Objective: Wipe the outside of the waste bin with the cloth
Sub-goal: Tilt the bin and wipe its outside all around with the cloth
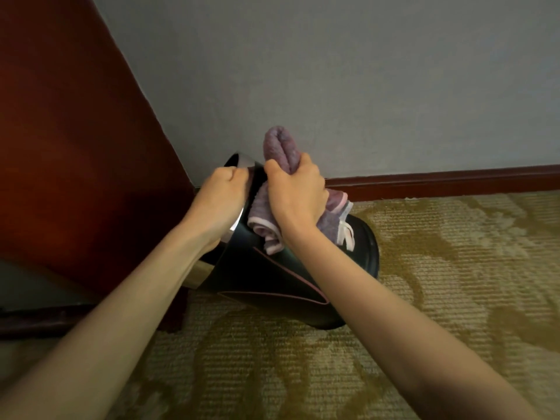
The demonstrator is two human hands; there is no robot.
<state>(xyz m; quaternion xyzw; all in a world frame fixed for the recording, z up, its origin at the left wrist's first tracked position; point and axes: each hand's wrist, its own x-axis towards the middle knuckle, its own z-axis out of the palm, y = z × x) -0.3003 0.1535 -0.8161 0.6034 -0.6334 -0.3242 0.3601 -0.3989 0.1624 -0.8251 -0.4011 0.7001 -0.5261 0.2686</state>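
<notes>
Clenching the bunched purple terry cloth (277, 147), the fingers of the right hand (295, 192) press it against the upper side of the dark, glossy round waste bin (266, 274), which is tilted on the patterned carpet (454, 298) by the wall. Fingers of the left hand (219, 201) curl over its silvery rim (238, 221). The bin looks light, stiff and slick, so the rim is the sound hold; the cloth is soft. Both forearms reach forward.

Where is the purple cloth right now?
Centre of the head view: the purple cloth is gripped by the right hand, against the black waste bin, beside the left hand holding its rim.
</notes>
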